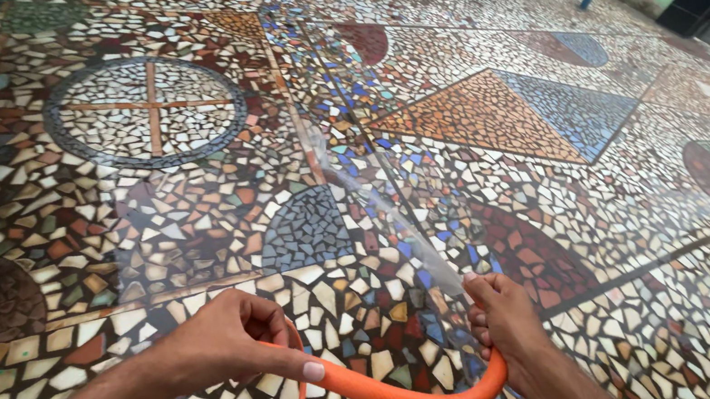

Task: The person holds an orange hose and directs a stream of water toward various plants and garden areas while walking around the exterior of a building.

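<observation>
Both hands gripped the orange hose [399, 397]: left hand [227, 340] clamped on the curve, right hand [503, 317] fisted around the end. The hose ran left-to-right, its tip pointing up and away, water spray [373, 197] fanning over the mosaic floor [550, 155] beyond it.

Smooth matt orange rubbery hose [399, 397], glossy wet broken-tile mosaic floor [192, 212]

No packages, labels, signs or screens are to be seen anywhere in the view.
</observation>
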